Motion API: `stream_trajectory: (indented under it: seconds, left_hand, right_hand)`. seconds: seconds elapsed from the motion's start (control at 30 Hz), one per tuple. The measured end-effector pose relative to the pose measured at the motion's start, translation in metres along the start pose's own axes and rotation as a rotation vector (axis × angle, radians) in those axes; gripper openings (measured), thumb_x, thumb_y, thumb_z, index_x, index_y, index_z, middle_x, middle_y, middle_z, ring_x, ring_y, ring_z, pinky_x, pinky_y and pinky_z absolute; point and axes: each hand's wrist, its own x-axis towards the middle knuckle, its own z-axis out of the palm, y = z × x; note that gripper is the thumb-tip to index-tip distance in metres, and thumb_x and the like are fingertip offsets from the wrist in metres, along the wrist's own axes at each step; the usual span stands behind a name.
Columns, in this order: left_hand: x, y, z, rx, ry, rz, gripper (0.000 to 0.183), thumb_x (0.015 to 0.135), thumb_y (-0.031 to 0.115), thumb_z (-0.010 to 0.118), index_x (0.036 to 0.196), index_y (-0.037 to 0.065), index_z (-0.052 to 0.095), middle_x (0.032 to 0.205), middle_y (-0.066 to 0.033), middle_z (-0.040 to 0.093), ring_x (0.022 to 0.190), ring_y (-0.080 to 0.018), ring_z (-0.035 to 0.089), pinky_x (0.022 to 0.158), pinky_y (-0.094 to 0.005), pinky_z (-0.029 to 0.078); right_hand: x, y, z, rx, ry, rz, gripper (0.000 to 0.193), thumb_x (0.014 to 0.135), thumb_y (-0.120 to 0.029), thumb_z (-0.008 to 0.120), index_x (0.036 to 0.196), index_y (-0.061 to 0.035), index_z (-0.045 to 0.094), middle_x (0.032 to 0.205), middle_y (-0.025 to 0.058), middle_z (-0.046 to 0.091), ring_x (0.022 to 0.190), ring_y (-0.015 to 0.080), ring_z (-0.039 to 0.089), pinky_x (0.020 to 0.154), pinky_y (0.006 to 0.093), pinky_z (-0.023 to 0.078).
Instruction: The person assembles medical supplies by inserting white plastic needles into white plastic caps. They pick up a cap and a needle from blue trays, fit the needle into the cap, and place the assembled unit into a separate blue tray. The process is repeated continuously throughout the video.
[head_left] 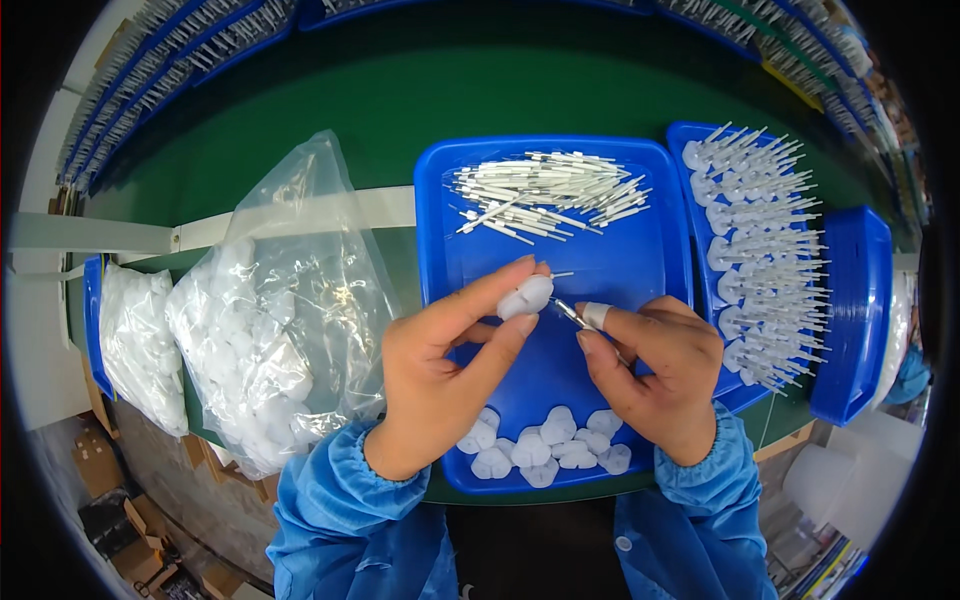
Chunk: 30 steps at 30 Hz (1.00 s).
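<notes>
My left hand (435, 375) is closed, pinching a white lobed piece (525, 298) between thumb and fingers above the blue tray (630, 255). A thin white stick (563, 274) pokes out to the right beside that piece. In my right hand (665, 370) is a slim metal tool (570, 313), its tip close to the lobed piece; whether they touch I cannot tell. White tape wraps a finger of this hand. Many thin white sticks (550, 190) lie heaped at the tray's far end. Several loose white lobed pieces (540, 450) rest at its near end.
To the left lie a clear plastic bag (270, 340) of white pieces and another filled bag (145, 345). On the right, a blue tray holds rows of lobed pieces with sticks (765, 260), next to stacked blue trays (855, 315). More filled trays (190, 60) line the green table's (450, 80) far edge.
</notes>
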Motion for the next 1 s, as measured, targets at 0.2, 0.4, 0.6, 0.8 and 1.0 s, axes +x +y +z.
stream_trajectory:
  seconds: [0.2, 0.4, 0.6, 0.8, 1.0]
  left_hand:
    - [-0.001, 0.0, 0.0, 0.192, -0.021, 0.073, 0.047, 0.102, -0.012, 0.07, 0.148, -0.003, 0.069, 0.144, -0.0203, 0.074, 0.13, -0.0228, 0.072, 0.099, -0.0304, 0.063]
    - [-0.002, -0.002, 0.001, 0.08, -0.001, 0.052, 0.044, 0.102, -0.012, 0.07, 0.144, -0.002, 0.072, 0.143, -0.0211, 0.075, 0.129, -0.0225, 0.072, 0.098, -0.0301, 0.063]
    - [-0.006, -0.003, -0.001, 0.258, -0.055, 0.095, 0.043, 0.1, -0.012, 0.072, 0.141, -0.001, 0.075, 0.132, -0.0206, 0.08, 0.118, -0.0224, 0.077, 0.092, -0.0298, 0.064]
    - [-0.003, -0.002, 0.004, 0.478, 0.021, 0.248, 0.049, 0.087, -0.011, 0.082, 0.133, 0.006, 0.082, 0.103, -0.0156, 0.085, 0.086, -0.0256, 0.083, 0.077, -0.033, 0.064]
    - [-0.002, -0.006, 0.007, 0.581, 0.052, 0.327, 0.048, 0.086, -0.011, 0.082, 0.131, 0.005, 0.083, 0.1, -0.0163, 0.085, 0.087, -0.027, 0.084, 0.077, -0.0329, 0.063]
  right_hand:
    - [-0.001, -0.002, 0.003, -0.086, 0.022, -0.06, 0.03, 0.082, -0.007, 0.094, 0.111, -0.0057, 0.084, 0.065, 0.0007, 0.069, 0.053, 0.0184, 0.065, 0.059, 0.0327, 0.047]
    - [0.001, -0.005, 0.003, 0.114, -0.032, 0.111, 0.022, 0.087, -0.006, 0.092, 0.106, -0.0028, 0.083, 0.067, 0.004, 0.072, 0.054, 0.0145, 0.064, 0.056, 0.0307, 0.045]
    - [-0.006, -0.006, 0.004, 0.54, -0.134, 0.56, 0.014, 0.09, -0.01, 0.091, 0.099, -0.0035, 0.082, 0.063, 0.0055, 0.069, 0.053, 0.0125, 0.065, 0.049, 0.0293, 0.041]
    - [0.0, -0.002, 0.006, -0.06, -0.04, 0.042, 0.015, 0.089, -0.012, 0.09, 0.1, -0.0053, 0.081, 0.066, -0.0013, 0.067, 0.054, 0.0159, 0.061, 0.064, 0.0344, 0.043]
    - [-0.003, -0.012, 0.011, -0.407, 0.021, -0.122, 0.022, 0.083, -0.015, 0.096, 0.1, -0.0092, 0.082, 0.066, -0.0011, 0.065, 0.056, 0.0187, 0.057, 0.07, 0.0387, 0.038]
